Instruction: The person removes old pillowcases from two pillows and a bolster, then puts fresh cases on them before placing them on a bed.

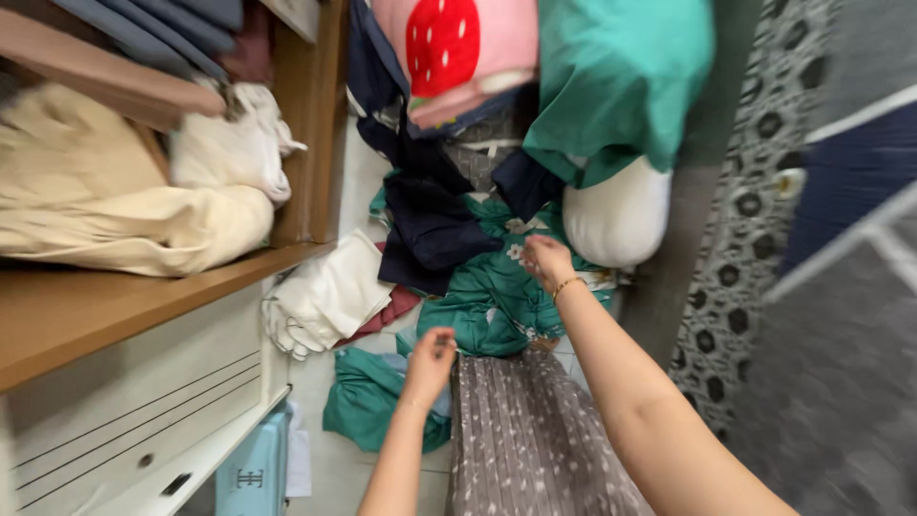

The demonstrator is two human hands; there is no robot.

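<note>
A grey patterned cloth (530, 440) stretches from the bottom of the view up to my hands. My left hand (432, 358) pinches its upper left corner with closed fingers. My right hand (546, 260), with a gold bracelet on the wrist, reaches further out over a green floral fabric (487, 296) in the pile; its fingers are curled, and I cannot tell whether they grip the grey cloth's far corner or the green fabric. A dark navy garment (430, 220) lies just left of my right hand.
A wooden shelf (86, 306) on the left bears cream bedding (115, 205). White folded cloth (325, 296) and a teal cloth (368, 397) lie on the floor. A pink strawberry cushion (454, 48), green sheet (621, 76) and white pillow (616, 215) top the pile. A patterned wall (755, 210) stands at right.
</note>
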